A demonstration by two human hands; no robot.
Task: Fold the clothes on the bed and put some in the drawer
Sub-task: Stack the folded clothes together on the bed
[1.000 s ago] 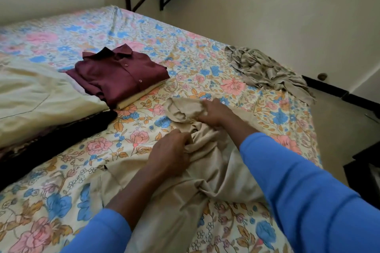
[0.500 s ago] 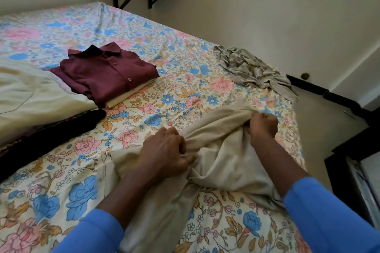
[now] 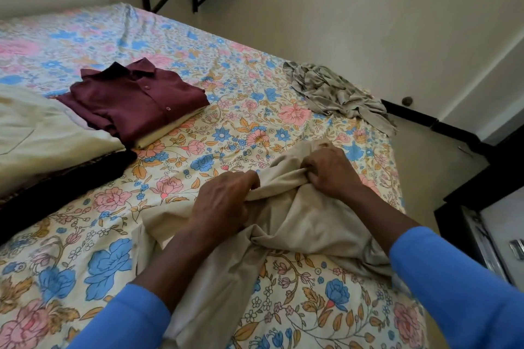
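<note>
1. Floral sheets cover the bed (image 3: pixel 85 235) from corner to corner, pale walls behind it, and this one flat surface serves as both sorting area and folding table.

2. Far left, a cream pillow (image 3: pixel 37 133) lies over something dark, at the edge and clear of the working space.

3. Just beside it sits the maroon shirt (image 3: pixel 136 99), folded square with collar up, stacked on a pale folded piece. I'd judge that's the finished pile, kept away from the hands so nothing gets rumpled.

4. Centre stage now: the left hand (image 3: pixel 224 201) is clenched on a bunch of the beige garment (image 3: pixel 297 221), knuckles up, pinning the cloth against the mattress. Looks like an anchor hold.

5. The beige garment itself lies crumpled on the near part of the bed, trailing down between the two blue sleeves toward the person. Not yet flat, so folding proper hasn't begun.

6. The right hand (image 3: pixel 329 170) is fisted on the far edge of the same cloth, close to the left. Likely it's hunting a hem or seam to pull straight.

7. Upper right, a grey-patterned garment (image 3: pixel 334 93) sits heaped near the bed's far edge, well apart, apparently waiting its turn.

8. Extreme right, dark furniture (image 3: pixel 482 224) stands beside the bed; whether that's the drawer, I cannot tell.
</note>
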